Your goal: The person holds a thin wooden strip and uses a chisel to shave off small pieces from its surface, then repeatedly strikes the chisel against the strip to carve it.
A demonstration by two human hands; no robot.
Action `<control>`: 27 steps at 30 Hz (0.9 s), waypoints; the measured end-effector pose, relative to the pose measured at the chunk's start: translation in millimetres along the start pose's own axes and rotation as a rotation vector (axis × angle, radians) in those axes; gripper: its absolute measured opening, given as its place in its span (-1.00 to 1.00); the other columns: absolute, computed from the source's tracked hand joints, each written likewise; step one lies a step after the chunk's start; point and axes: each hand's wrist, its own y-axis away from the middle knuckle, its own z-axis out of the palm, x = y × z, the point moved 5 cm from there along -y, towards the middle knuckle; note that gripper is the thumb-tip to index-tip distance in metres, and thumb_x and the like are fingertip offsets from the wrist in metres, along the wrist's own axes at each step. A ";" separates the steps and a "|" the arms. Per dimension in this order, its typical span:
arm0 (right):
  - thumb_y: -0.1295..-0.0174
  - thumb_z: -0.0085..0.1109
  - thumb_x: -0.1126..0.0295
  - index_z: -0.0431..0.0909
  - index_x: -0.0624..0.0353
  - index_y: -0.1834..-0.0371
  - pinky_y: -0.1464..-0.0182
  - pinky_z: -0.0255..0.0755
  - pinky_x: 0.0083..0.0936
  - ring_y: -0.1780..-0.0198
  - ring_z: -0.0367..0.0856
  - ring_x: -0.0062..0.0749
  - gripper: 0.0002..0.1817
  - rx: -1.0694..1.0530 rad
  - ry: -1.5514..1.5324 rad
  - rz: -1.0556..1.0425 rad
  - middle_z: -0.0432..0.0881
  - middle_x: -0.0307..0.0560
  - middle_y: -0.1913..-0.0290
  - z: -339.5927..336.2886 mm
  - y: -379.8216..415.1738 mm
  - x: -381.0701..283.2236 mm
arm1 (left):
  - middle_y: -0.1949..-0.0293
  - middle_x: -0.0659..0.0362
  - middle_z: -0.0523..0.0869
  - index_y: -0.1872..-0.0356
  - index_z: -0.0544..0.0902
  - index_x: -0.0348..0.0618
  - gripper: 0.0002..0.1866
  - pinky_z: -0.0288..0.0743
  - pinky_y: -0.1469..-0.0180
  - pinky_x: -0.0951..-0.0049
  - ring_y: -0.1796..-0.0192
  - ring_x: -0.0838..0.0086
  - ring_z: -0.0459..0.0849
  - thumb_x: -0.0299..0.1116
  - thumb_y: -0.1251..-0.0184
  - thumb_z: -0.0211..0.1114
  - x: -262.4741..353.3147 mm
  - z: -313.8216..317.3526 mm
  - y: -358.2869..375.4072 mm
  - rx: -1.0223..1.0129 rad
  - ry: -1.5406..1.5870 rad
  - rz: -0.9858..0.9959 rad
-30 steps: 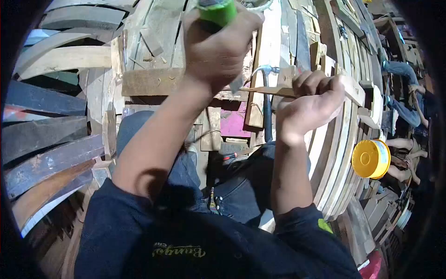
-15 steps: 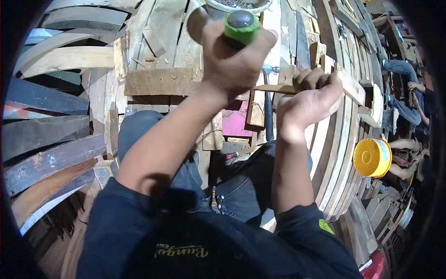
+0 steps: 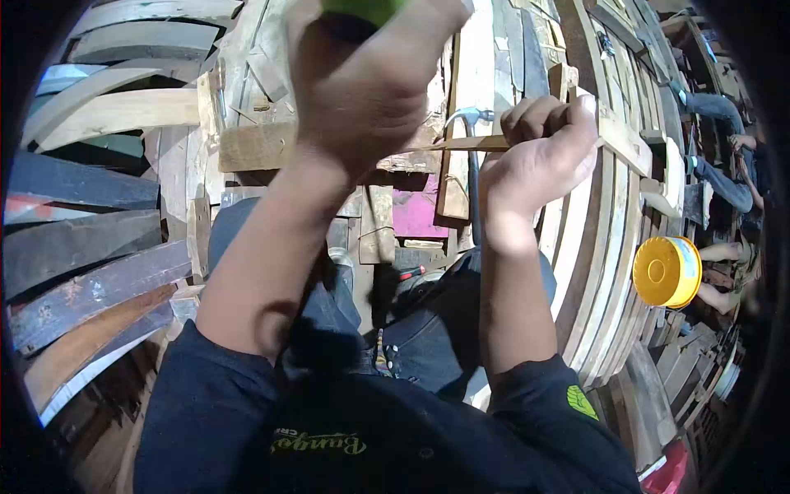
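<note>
My left hand point(image 3: 362, 90) is raised close to the camera and shut on a tool with a green handle point(image 3: 362, 8), mostly cut off by the top edge. The tool's working end is hidden behind the hand. My right hand point(image 3: 535, 156) grips a thin wooden strip point(image 3: 461, 143) that points left toward a rough wooden block point(image 3: 255, 146). A hammer point(image 3: 472, 165) with a metal head and dark shaft stands just left of my right hand. I cannot tell whether the tool touches the strip.
Curved wooden slats point(image 3: 90, 107) are stacked on the left and more planks point(image 3: 601, 230) on the right. A yellow spool point(image 3: 662, 272) lies at the right. A pink board point(image 3: 415, 210) sits below the strip. Another person's legs point(image 3: 716, 107) show at far right.
My left hand dropped with the green-handled tool, then rose up toward the camera, now filling more of the top. My right hand and the strip shifted slightly up.
</note>
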 end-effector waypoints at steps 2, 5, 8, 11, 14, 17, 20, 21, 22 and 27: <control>-0.36 -0.12 0.43 0.31 0.19 0.42 0.59 0.12 -0.55 0.66 0.22 -0.53 -0.83 -0.122 -0.312 0.098 0.28 -0.23 0.68 8.9 -2.0 -1.5 | 0.59 0.27 0.54 0.46 0.53 -0.20 -0.92 0.29 0.56 0.62 0.59 0.64 0.45 -0.49 -0.23 0.20 7.7 -9.0 -3.4 -0.090 0.250 -0.155; -0.42 -0.16 0.13 0.06 0.03 0.60 0.53 0.00 -0.57 0.61 0.05 -0.57 -0.57 -0.176 -0.261 0.106 0.06 -0.30 0.67 15.2 -11.0 -2.0 | 0.66 0.31 0.49 0.52 0.51 -0.18 -0.87 0.21 0.62 0.63 0.66 0.68 0.39 -0.46 -0.23 0.21 -11.3 -7.4 -10.0 0.471 -0.291 0.301; -0.41 -0.11 0.09 0.18 0.05 0.52 0.40 0.13 -0.53 0.50 0.15 -0.53 -0.62 -0.315 -0.343 0.130 0.17 -0.24 0.56 16.6 -26.4 13.1 | 0.71 0.32 0.43 0.57 0.48 -0.12 -0.81 0.15 0.69 0.59 0.74 0.67 0.31 -0.42 -0.23 0.22 -33.4 -38.7 -21.7 0.193 0.100 -0.105; -0.39 -0.09 0.06 0.30 0.07 0.42 0.32 0.23 -0.50 0.43 0.22 -0.49 -0.65 -0.425 -0.461 0.262 0.26 -0.20 0.48 20.3 -34.3 22.0 | 0.72 0.33 0.38 0.58 0.46 -0.07 -0.80 0.13 0.72 0.56 0.76 0.64 0.27 -0.39 -0.23 0.23 -36.3 -49.4 -31.4 0.229 0.160 -0.140; -0.40 -0.10 0.06 0.27 0.01 0.51 0.40 0.17 -0.59 0.52 0.17 -0.55 -0.63 -0.506 -0.486 0.324 0.22 -0.27 0.56 20.2 -39.1 27.6 | 0.75 0.33 0.32 0.56 0.46 -0.08 -0.81 0.15 0.72 0.56 0.77 0.63 0.26 -0.36 -0.23 0.22 -19.1 -58.3 -34.3 0.323 0.166 -0.091; -0.38 -0.05 0.07 0.13 -0.05 0.65 0.58 -0.04 -0.64 0.68 0.00 -0.64 -0.55 -0.577 -0.580 0.451 0.09 -0.36 0.71 23.9 -35.0 30.9 | 0.75 0.40 0.30 0.55 0.45 -0.03 -0.79 0.23 0.69 0.59 0.76 0.65 0.27 -0.27 -0.25 0.21 6.9 -72.7 -38.1 0.271 0.260 0.019; -0.38 -0.05 0.10 0.11 -0.05 0.65 0.58 -0.02 -0.61 0.68 0.01 -0.62 -0.56 -0.560 -0.577 0.450 0.07 -0.36 0.72 19.7 -35.4 28.8 | 0.77 0.43 0.21 0.60 0.38 0.04 -0.73 0.24 0.70 0.57 0.78 0.65 0.23 -0.27 -0.29 0.19 51.4 -82.5 -35.6 0.337 0.248 0.228; -0.38 -0.05 0.10 0.11 -0.05 0.65 0.58 -0.02 -0.61 0.68 0.01 -0.62 -0.56 -0.564 -0.575 0.449 0.07 -0.36 0.72 17.1 -34.7 29.3 | 0.77 0.42 0.20 0.61 0.37 0.05 -0.72 0.23 0.70 0.56 0.79 0.65 0.21 -0.29 -0.31 0.17 69.0 -76.7 -27.5 0.437 0.278 0.309; -0.38 -0.06 0.12 0.11 -0.05 0.66 0.57 -0.02 -0.60 0.68 0.01 -0.61 -0.56 -0.527 -0.566 0.457 0.07 -0.35 0.72 13.6 -35.4 32.7 | 0.68 0.37 0.29 0.53 0.39 -0.02 -0.80 0.26 0.50 0.50 0.65 0.59 0.29 -0.33 -0.33 0.03 74.1 -103.3 -39.1 0.101 0.341 0.228; -0.40 -0.11 0.14 0.08 -0.04 0.66 0.53 -0.02 -0.57 0.65 0.00 -0.57 -0.55 -0.464 -0.515 0.438 0.04 -0.34 0.72 8.4 -37.7 35.8 | 0.64 0.32 0.22 0.56 0.26 -0.06 -0.80 0.17 0.33 0.51 0.55 0.55 0.23 -0.39 -0.30 -0.15 105.4 -173.4 -45.6 -0.396 0.750 0.201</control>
